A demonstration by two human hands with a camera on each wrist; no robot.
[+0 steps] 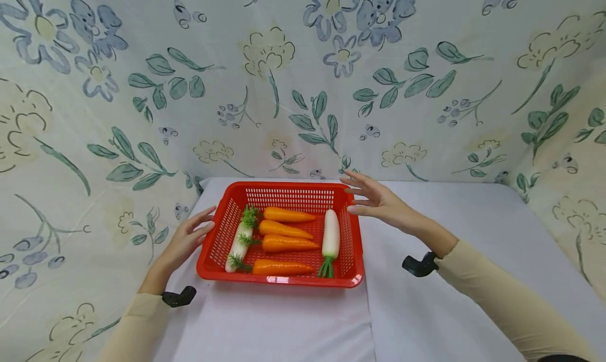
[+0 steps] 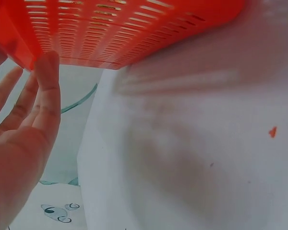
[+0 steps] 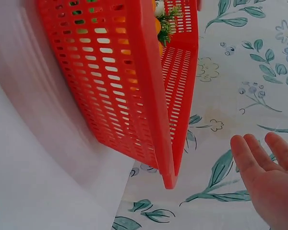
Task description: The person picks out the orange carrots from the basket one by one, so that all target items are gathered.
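A red plastic basket (image 1: 279, 282) with slotted walls stands on the white-covered table. Inside lie several orange carrots (image 1: 284, 268) with feathery greens, some overlapping a white radish (image 1: 235, 254) at the left. Another white radish (image 1: 331, 233) lies along the right side, its green stems toward the front. My left hand (image 1: 185, 241) is at the basket's left side, fingers loosely bent and fingertips right at the rim (image 2: 19, 38). Beyond the right rim, my right hand (image 1: 379, 201) is raised with spread fingers and holds nothing; the right wrist view shows it apart from the basket.
The white tablecloth (image 1: 284, 325) extends in front of the basket and to its right. A floral-patterned curtain (image 1: 303, 130) hangs behind and on both sides. Small red specks (image 2: 272, 132) mark the cloth near the left hand.
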